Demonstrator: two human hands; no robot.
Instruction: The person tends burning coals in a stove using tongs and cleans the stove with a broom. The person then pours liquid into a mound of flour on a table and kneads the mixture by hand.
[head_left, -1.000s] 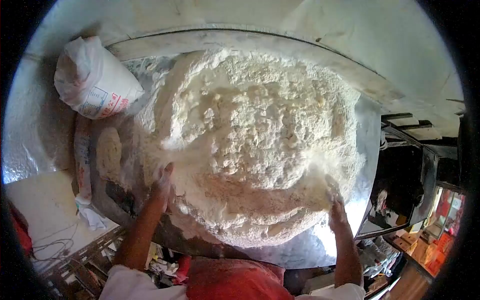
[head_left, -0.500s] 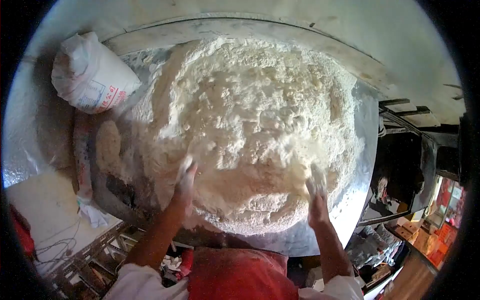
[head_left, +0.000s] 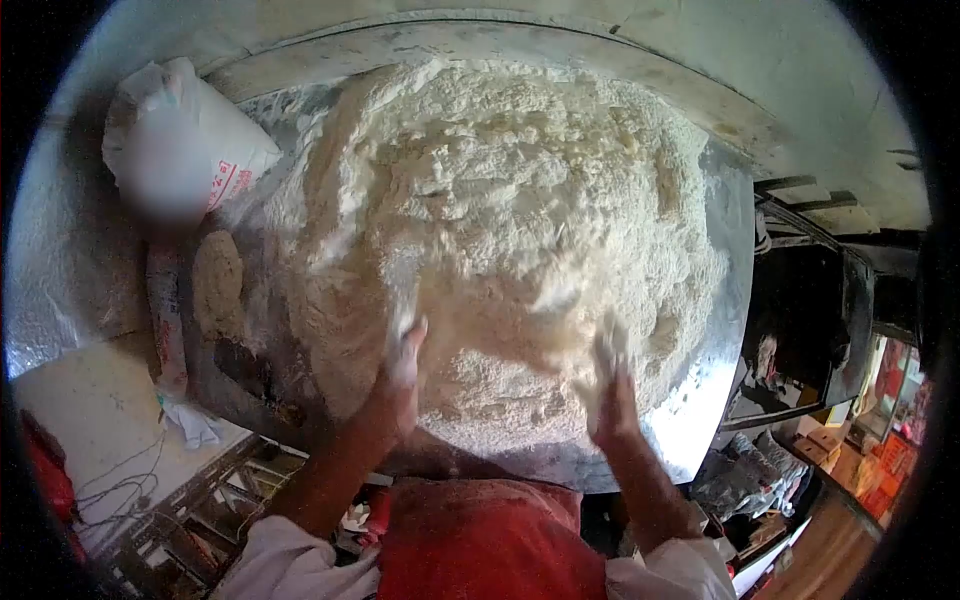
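A wide heap of pale, crumbly flour-like powder point(head_left: 520, 190) covers much of the metal table point(head_left: 728, 215). At the near part of the heap, my left hand point(head_left: 403, 370) is among the powder, dusted white, its fingers stretched forward and blurred. My right hand point(head_left: 612, 385) faces it across the near side, also whitened, with fingers extended and smeared by motion. Loose powder lies and flies between the two hands. Neither hand is closed on anything.
A white sack with red print point(head_left: 240, 150) stands at the table's back left. A smaller powder patch point(head_left: 218, 285) lies below it. White cloth or plastic point(head_left: 192, 424) hangs at the left edge. Dark metal equipment point(head_left: 795, 320) is at the right, with grey bags point(head_left: 750, 480) below.
Both hands have moved inward, closer together. Powder between them has shifted and been stirred up, and the near edge of the heap is narrower. The view has shifted slightly.
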